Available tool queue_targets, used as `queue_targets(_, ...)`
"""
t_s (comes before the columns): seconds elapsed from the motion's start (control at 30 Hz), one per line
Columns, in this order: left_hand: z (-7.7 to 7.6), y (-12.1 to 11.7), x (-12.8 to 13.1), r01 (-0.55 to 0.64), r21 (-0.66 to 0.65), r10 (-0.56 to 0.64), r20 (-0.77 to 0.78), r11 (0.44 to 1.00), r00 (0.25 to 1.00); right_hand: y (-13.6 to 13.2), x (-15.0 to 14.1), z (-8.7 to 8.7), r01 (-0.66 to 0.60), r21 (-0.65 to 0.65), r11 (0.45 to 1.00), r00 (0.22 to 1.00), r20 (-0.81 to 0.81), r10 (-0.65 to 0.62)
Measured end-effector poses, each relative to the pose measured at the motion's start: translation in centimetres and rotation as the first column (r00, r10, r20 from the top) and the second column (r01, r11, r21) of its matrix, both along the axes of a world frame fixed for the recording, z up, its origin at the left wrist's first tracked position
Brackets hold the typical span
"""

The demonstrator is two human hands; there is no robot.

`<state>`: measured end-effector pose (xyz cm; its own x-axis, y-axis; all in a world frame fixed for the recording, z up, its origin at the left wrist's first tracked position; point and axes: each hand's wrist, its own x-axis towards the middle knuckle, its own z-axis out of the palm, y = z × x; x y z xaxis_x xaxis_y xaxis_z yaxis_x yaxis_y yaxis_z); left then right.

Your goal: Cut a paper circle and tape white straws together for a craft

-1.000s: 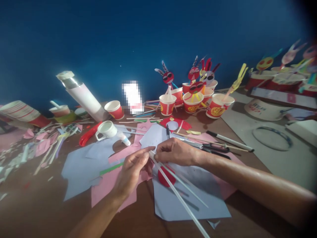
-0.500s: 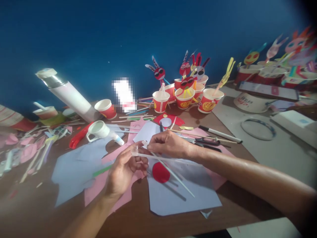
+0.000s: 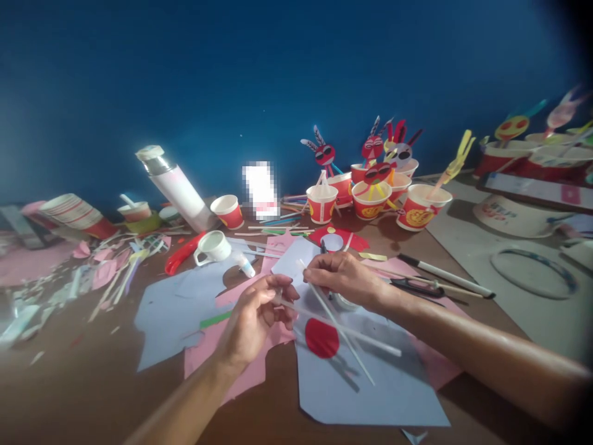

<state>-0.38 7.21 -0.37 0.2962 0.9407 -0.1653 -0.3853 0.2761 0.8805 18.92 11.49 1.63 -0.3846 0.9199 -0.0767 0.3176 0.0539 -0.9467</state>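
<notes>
Two hands at work over a brown desk (image 3: 115, 395), mid-frame, both pinching. Left hand (image 3: 250, 318) came in from the bottom, left of centre, palm partly turned up; thumb and forefinger were closed on one end of a thick white stick (image 3: 370, 340), other fingers loosely curled. Stick ran from there toward the lower right of the frame, its far end free. Right hand (image 3: 340, 275) came in from the right edge, fingertips narrowed on a thin white stick (image 3: 361, 364) near its upper end, which poked out past the fingers just right of frame centre. Thin stick slanted down and right; the two sticks crossed in view. Could not tell whether they touched.

Below them: grey-blue sheet (image 3: 370, 398), lower centre-right, with a red paper disc (image 3: 322, 338) on it. Pink paper (image 3: 199, 358) lay under the left forearm's side, a green strip (image 3: 215, 320) on top.

Left of centre: white mug (image 3: 215, 248), glue stick (image 3: 245, 264) just beside it, red bundle (image 3: 183, 254) on its other side. Behind, a white flask (image 3: 180, 194) leaned next to a red paper cup (image 3: 228, 211). Upper right of centre: cluster of red cups (image 3: 370, 201), several holding paper-faced figures. Right of the right hand: scissors (image 3: 419, 286), partly hidden, and a marker (image 3: 447, 277).
</notes>
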Motion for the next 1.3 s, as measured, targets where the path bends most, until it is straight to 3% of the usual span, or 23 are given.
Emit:
queue_targets(0.23,0.41,-0.02,0.19,0.021,0.028,-0.022,0.011,0.999,1.0,-0.19,0.09,0.2,-0.02,-0.062,0.998,0.999,-0.036,0.018)
queue_targets(0.5,0.29,0.02,0.23,0.059,-0.063,-0.053,0.093,0.996,0.994,-0.44,-0.06,0.36,-0.038,-0.105,0.994,0.997,-0.075,0.031)
queue_targets(0.73,0.45,0.29,0.36,-0.011,-0.106,0.005,-0.051,0.994,0.999,-0.46,-0.22,0.04,-0.056,-0.134,0.989,0.99,-0.133,0.038)
queue_targets(0.93,0.35,0.58,0.42,-0.073,-0.122,0.069,-0.039,0.99,0.997,-0.5,-0.26,0.19,-0.039,-0.124,0.991,0.992,-0.121,0.024)
queue_targets(1.3,0.69,0.7,0.3,-0.008,-0.04,0.008,-0.01,0.999,1.0,-0.34,-0.17,0.1,-0.052,-0.084,0.995,0.991,-0.131,0.04)
